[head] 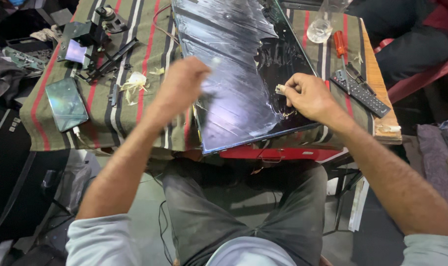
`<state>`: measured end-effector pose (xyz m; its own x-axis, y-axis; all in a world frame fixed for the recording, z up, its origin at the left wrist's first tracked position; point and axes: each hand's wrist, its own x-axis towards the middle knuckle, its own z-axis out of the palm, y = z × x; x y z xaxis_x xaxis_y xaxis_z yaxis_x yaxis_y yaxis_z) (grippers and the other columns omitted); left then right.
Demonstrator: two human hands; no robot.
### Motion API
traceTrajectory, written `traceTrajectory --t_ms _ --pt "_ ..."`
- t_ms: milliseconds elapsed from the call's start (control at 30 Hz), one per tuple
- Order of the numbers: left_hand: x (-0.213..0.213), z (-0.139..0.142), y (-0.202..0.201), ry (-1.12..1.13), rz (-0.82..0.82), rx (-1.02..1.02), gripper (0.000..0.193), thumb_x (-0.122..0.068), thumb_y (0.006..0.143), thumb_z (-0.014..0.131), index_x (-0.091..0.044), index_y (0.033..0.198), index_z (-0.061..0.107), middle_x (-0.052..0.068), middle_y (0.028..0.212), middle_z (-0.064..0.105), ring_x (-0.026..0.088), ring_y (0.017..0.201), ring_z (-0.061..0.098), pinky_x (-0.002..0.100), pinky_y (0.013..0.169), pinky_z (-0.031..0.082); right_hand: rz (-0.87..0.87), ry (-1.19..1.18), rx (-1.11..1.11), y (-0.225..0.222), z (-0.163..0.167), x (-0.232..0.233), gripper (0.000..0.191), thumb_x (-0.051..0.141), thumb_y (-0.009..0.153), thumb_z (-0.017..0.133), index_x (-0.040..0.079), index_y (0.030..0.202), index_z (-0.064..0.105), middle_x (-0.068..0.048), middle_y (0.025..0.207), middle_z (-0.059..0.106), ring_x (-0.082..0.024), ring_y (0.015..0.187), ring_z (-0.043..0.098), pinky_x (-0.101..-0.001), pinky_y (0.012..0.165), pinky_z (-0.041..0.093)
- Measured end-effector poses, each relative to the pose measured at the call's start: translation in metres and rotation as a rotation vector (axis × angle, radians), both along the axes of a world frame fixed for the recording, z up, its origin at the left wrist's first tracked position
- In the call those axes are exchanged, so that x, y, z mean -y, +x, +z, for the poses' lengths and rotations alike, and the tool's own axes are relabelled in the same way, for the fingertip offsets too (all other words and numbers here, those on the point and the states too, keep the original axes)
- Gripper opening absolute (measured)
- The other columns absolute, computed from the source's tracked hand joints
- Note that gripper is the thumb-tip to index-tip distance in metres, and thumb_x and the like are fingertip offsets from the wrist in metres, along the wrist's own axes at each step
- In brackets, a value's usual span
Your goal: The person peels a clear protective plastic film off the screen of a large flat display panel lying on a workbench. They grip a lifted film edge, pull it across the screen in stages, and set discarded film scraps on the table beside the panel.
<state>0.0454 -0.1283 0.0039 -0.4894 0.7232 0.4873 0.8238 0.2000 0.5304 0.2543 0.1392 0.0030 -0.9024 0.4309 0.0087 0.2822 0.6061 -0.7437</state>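
at the far left edge of the striped cloth (150, 54) lies a phone (65, 104), flat and face up, its lower end close to the cloth's hanging edge; above it sits a heap of black brackets and metal parts (93, 47), and pale scraps (134, 81) lie just to the right of them. bare cloth shows between the phone and the panel, and the left hand (183, 81) hangs over that strip, blurred, at the panel's left edge; its fingers look curled, but whether they hold anything i cannot tell. the screen panel (234, 88) lies flat in the middle of the table, tilted a little so its near corner juts past the table edge over the person's lap; a red strip (278, 153) shows under that overhang. its surface is glossy and streaked, with a lighter sheet over the left part, torn in a jagged line, and bare dark glass on the right. the right hand (307, 96) rests on the panel near its lower right edge, fingers pinched closed on a small pale piece (280, 89). right of the panel the room is narrow: a red-handled screwdriver (341, 49) and a black remote (364, 93) lie along the cloth, near the table's right edge, and a clear bag (320, 29) sits further back
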Motion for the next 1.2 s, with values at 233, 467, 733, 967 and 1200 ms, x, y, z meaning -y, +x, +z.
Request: traceTrajectory --t_ms 233,467,733,967,1200 --pt "0.081 -0.014 -0.060 -0.143 0.316 -0.209 0.013 -0.007 0.089 0.067 -0.006 0.096 0.078 0.020 0.093 0.072 0.041 0.088 0.069 0.050 0.083 0.055 0.034 0.060 0.011 -0.017 0.006 0.000 0.028 0.026 0.098 0.070 -0.001 0.093 0.067 -0.006 0.069 0.068 -0.011 0.058 0.058 -0.0314 0.052 0.045" --pt "0.089 -0.014 -0.056 -0.274 0.548 -0.160 0.020 -0.027 0.087 0.079 -0.008 0.087 0.079 0.019 0.088 0.072 0.041 0.087 0.068 0.052 0.078 0.052 0.046 0.324 -0.049 -0.056 0.014 0.002 0.030 0.029 0.095 0.073 -0.001 0.093 0.073 -0.019 0.077 0.071 -0.028 0.068 0.069 -0.0413 0.064 0.052" --pt "0.086 -0.024 -0.060 -0.266 0.547 -0.336 0.025 -0.013 0.078 0.078 -0.005 0.101 0.070 0.018 0.106 0.064 0.040 0.100 0.063 0.050 0.083 0.052 0.045 0.453 -0.107 -0.071 0.015 0.006 0.031 0.029 0.094 0.076 -0.002 0.092 0.074 -0.024 0.084 0.072 -0.038 0.080 0.070 -0.0441 0.073 0.053" --pt "0.082 -0.021 -0.062 -0.131 0.598 -0.343 0.009 -0.008 0.097 0.071 -0.008 0.102 0.063 0.016 0.104 0.064 0.040 0.095 0.064 0.052 0.080 0.051 0.047 0.430 -0.082 -0.067 0.017 0.009 0.031 0.028 0.094 0.075 -0.003 0.091 0.072 -0.024 0.081 0.070 -0.038 0.078 0.071 -0.0445 0.074 0.054" --pt "0.078 -0.021 -0.063 -0.049 0.609 -0.154 0.004 -0.010 0.090 0.072 -0.008 0.091 0.076 0.019 0.091 0.068 0.042 0.088 0.065 0.052 0.076 0.051 0.078 0.490 -0.106 -0.072 0.008 0.006 0.026 0.023 0.094 0.074 -0.002 0.089 0.072 -0.024 0.081 0.071 -0.040 0.076 0.070 -0.0462 0.073 0.054"
